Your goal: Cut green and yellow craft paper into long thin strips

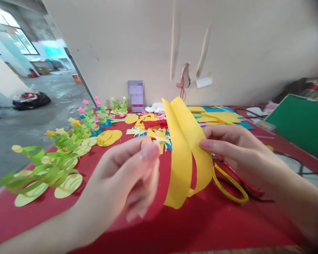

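Observation:
A folded sheet of yellow paper (pixel 180 141) with a cut slit in its lower half hangs above the table. My right hand (pixel 228 144) pinches its right side between thumb and fingers. Just below that hand are scissors with yellow-lined red handles (pixel 230 190); whether the hand touches them, I cannot tell. To the left of the paper and apart from it is my left hand (pixel 132 173). Its thumb is pressed to its curled fingers, the lower ones blurred, and anything between them is hidden.
Green paper curls with stars (pixel 66 141) stand on discs along the left of the red table (pixel 137 233). Yellow ovals (pixel 110 137) and paper scraps (pixel 156 134) lie behind my hands. A phone (pixel 136 95) leans on the wall; a green board (pixel 302 123) stands right.

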Motion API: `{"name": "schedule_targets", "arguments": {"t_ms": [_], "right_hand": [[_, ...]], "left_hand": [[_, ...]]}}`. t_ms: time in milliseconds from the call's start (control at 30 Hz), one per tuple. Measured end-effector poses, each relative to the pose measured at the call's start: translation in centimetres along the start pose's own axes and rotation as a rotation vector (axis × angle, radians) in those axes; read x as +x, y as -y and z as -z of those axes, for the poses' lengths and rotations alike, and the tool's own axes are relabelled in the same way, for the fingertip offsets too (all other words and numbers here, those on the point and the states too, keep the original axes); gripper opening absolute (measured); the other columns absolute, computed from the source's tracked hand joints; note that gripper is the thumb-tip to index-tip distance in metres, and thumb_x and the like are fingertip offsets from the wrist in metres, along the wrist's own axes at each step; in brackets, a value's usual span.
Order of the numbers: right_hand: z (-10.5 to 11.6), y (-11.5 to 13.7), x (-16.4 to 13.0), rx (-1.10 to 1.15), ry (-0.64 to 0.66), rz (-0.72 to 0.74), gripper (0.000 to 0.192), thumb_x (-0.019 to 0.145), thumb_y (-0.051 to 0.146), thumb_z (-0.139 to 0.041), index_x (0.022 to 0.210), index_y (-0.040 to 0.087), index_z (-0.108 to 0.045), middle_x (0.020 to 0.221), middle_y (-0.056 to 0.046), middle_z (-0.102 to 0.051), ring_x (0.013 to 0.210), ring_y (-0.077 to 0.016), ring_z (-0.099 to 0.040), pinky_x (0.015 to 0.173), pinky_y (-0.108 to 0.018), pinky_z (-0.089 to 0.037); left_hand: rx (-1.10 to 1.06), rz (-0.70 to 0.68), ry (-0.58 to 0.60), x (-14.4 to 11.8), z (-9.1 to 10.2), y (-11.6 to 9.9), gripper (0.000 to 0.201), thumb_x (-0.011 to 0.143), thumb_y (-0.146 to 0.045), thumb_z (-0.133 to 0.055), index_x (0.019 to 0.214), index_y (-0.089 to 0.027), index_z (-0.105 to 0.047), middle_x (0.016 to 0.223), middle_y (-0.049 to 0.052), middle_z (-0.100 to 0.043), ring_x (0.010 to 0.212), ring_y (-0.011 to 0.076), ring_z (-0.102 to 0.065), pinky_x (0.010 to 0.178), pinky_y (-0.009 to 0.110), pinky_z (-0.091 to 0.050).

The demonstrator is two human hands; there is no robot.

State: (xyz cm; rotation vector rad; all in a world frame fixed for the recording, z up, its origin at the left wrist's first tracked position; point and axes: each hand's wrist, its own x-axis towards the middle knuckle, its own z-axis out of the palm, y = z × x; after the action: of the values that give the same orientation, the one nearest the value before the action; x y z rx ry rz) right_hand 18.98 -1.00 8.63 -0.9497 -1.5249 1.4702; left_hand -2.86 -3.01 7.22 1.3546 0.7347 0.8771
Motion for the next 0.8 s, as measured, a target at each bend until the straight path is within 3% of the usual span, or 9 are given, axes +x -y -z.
{"name": "schedule_targets", "arguments": {"t_ms": [100,167,233,300,367,433,667,800], "right_hand": [[-0.4,0.0,0.0,-0.067,-0.006,0.022,0.009,0.079,0.025,-0.053,0.074,0.022,-0.06,0.073,0.002,-0.058,0.064,-0.0088,-0.054,0.054,-0.017,-0.044],[-0.6,-0.1,0.1,-0.129,-0.002,0.021,0.011,0.078,0.027,-0.053,0.072,0.02,-0.059,0.069,0.002,-0.055,0.06,-0.0069,-0.051,0.052,-0.015,-0.041],[-0.9,-0.2,0.3,-0.163,0.019,-0.004,0.014,0.078,0.028,-0.053,0.069,0.019,-0.057,0.065,0.003,-0.053,0.056,-0.0055,-0.048,0.049,-0.013,-0.039],[-1.2,-0.2,0.5,-0.168,0.054,-0.04,0.014,0.077,0.028,-0.054,0.066,0.018,-0.056,0.063,0.004,-0.052,0.055,-0.0051,-0.047,0.047,-0.013,-0.039],[-1.3,-0.3,0.6,-0.154,0.092,-0.071,0.01,0.076,0.026,-0.055,0.07,0.019,-0.058,0.066,0.003,-0.055,0.059,-0.0067,-0.052,0.05,-0.014,-0.042],[-1.4,-0.4,0.7,-0.133,0.113,-0.077,0.01,0.076,0.026,-0.055,0.08,0.02,-0.061,0.074,0.001,-0.06,0.068,-0.01,-0.057,0.058,-0.017,-0.046],[-1.4,-0.5,0.5,-0.033,0.15,-0.062,0.025,0.079,0.024,-0.051,0.102,0.023,-0.061,0.097,-0.001,-0.064,0.086,-0.0151,-0.06,0.076,-0.025,-0.049],[-1.2,-0.4,0.4,0.056,0.158,-0.083,0.026,0.079,0.022,-0.051,0.104,0.023,-0.06,0.099,-0.002,-0.064,0.086,-0.015,-0.061,0.078,-0.026,-0.049]], "left_hand": [[-0.08,0.048,0.042,2.5,0.5,-0.9,0.04,0.088,-0.036,-0.03,0.054,-0.017,-0.037,0.035,-0.008,-0.018,0.031,0.0053,-0.014,0.033,0.019,-0.016],[-0.035,0.096,0.103,3.2,0.9,-0.5,0.048,0.088,-0.043,-0.021,0.055,-0.016,-0.041,0.039,-0.007,-0.019,0.035,0.0057,-0.013,0.036,0.02,-0.015],[0.072,0.1,0.101,3.3,1.0,0.1,0.048,0.086,-0.047,-0.024,0.058,-0.015,-0.048,0.044,-0.005,-0.028,0.038,0.0061,-0.019,0.037,0.02,-0.018],[0.168,0.082,0.076,3.1,0.8,0.4,0.034,0.084,-0.041,-0.039,0.069,-0.016,-0.057,0.054,-0.003,-0.043,0.045,0.0068,-0.032,0.042,0.017,-0.028],[0.205,0.068,0.087,3.0,0.3,0.4,0.017,0.082,-0.03,-0.048,0.08,-0.021,-0.062,0.067,-0.003,-0.054,0.058,0.0084,-0.045,0.055,0.016,-0.039],[0.215,0.048,0.108,2.9,0.0,0.1,0.015,0.082,-0.026,-0.049,0.086,-0.025,-0.063,0.074,-0.004,-0.058,0.065,0.0091,-0.049,0.063,0.017,-0.041],[0.367,0.03,0.003,3.3,0.2,0.0,0.025,0.08,-0.034,-0.049,0.066,-0.017,-0.06,0.054,-0.004,-0.043,0.05,0.0072,-0.036,0.045,0.016,-0.03],[0.289,0.075,0.032,3.3,0.2,0.2,0.029,0.079,-0.036,-0.049,0.059,-0.015,-0.055,0.056,-0.003,-0.043,0.048,0.0072,-0.032,0.042,0.018,-0.026]]}}
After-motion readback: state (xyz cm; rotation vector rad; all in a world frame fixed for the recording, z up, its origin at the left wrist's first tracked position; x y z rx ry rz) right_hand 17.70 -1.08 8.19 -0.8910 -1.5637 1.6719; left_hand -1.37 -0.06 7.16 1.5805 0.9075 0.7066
